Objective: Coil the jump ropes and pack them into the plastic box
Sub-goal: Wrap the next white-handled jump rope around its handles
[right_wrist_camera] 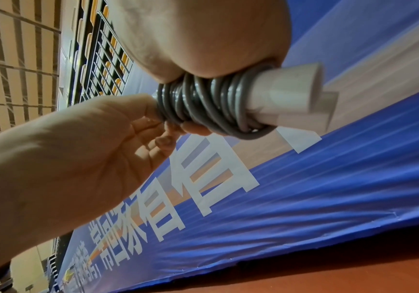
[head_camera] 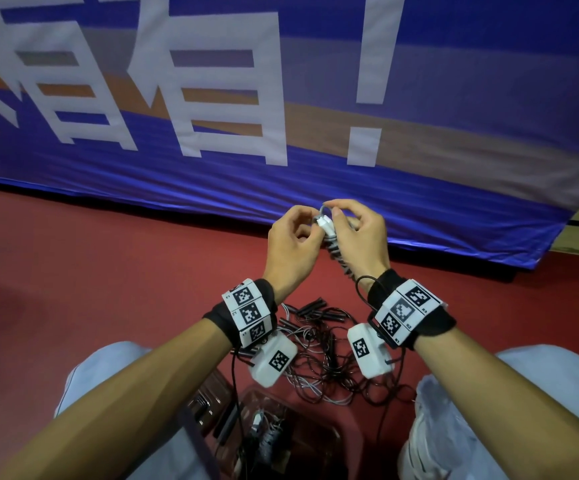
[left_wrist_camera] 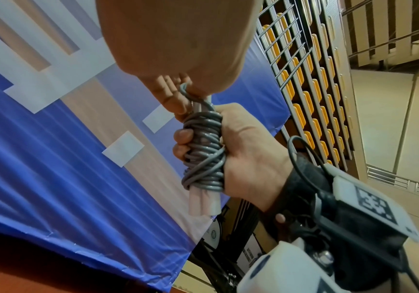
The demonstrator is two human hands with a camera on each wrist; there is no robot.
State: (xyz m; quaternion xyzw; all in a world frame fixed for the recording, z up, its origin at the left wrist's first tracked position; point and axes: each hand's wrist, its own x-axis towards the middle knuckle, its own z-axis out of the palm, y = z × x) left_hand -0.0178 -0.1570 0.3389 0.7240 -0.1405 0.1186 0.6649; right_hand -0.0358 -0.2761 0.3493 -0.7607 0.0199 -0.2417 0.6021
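Grey cord sat wound tight around the jump rope's (head_camera: 333,242) white handles. My left hand (head_camera: 293,245) pinched its loose end for tucking, I judged; my right hand (head_camera: 360,240) clenched the bundle steady, above the plastic box (head_camera: 329,441).

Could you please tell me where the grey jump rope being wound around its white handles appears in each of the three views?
Head: the grey jump rope sits centre, between the left hand and right hand.
Left wrist: centre, the grey jump rope, upright.
Right wrist: upper centre, the grey jump rope, lying sideways.
Shared landmark: the blue banner behind.
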